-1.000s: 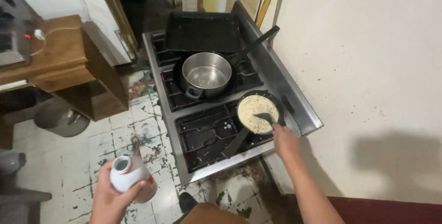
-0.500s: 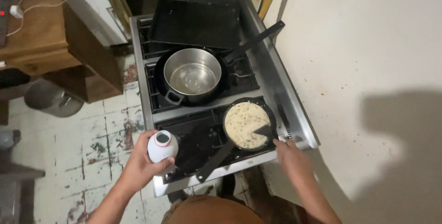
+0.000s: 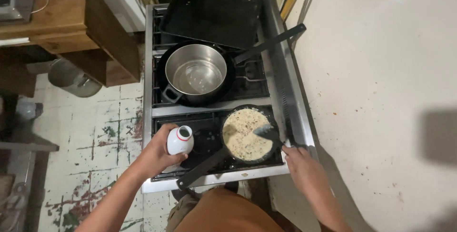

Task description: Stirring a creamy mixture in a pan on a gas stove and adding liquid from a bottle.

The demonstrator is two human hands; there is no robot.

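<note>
1. Your left hand (image 3: 159,153) was closed around a small white bottle (image 3: 179,140) with a red band at its neck, holding it over the front left part of the stove (image 3: 148,75).
2. The bottle stood nearly upright, its long axis running up toward the camera and its open mouth tipped slightly toward the frying pan (image 3: 247,134).
3. That pan lay just to the right of the bottle, on the front right burner, filled with a pale, speckled mixture; the left hand was the nearer one to its left rim.
4. The pan's dark handle (image 3: 202,169) ran from the pan down and to the left, toward the stove's front edge, ending just beside your left wrist.
5. Your right hand (image 3: 304,167) was closed on the handle of a dark spatula (image 3: 267,133), whose long axis pointed up and left, with its blade resting in the right side of the mixture.
6. Behind, a steel pot (image 3: 195,72) sat inside a larger dark pan, well apart from both hands.
</note>
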